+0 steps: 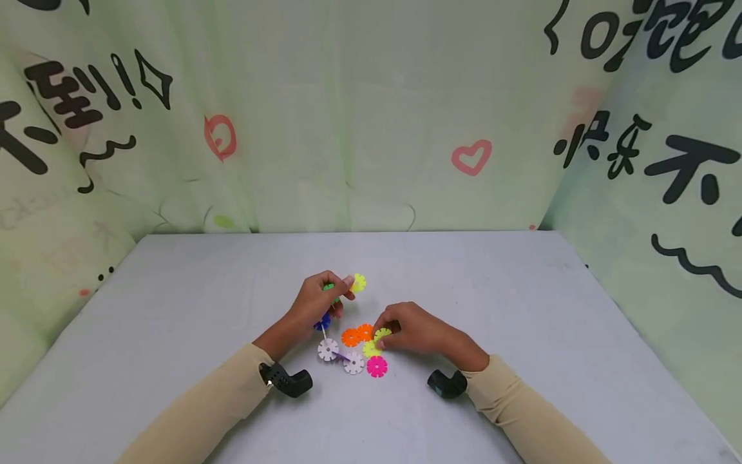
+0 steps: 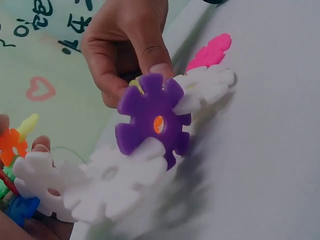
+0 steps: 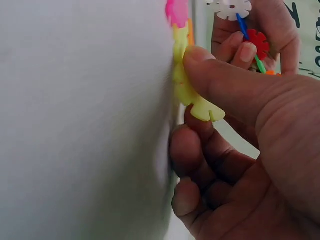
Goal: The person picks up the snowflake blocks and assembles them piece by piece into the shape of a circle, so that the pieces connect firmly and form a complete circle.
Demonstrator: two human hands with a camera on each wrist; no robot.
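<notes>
A chain of slotted flower-shaped plastic discs runs between the two hands. My left hand (image 1: 321,296) grips one end, where green (image 1: 328,287), blue (image 1: 322,322) and red (image 3: 259,44) discs show between its fingers, with a yellow disc (image 1: 359,282) sticking out past the fingertips. My right hand (image 1: 418,327) pinches a pale yellow disc (image 3: 184,90) between thumb and fingers, low over the table. White discs (image 2: 115,185) and a purple disc (image 2: 155,107) make up the middle stretch. Beside the right fingertips are a pink disc (image 1: 377,367) and orange discs (image 1: 350,337).
The white table (image 1: 498,277) reaches back to a pale green printed curtain (image 1: 359,129), which also hangs at both sides. Black wrist devices (image 1: 290,380) sit at the sleeve cuffs, close above the tabletop.
</notes>
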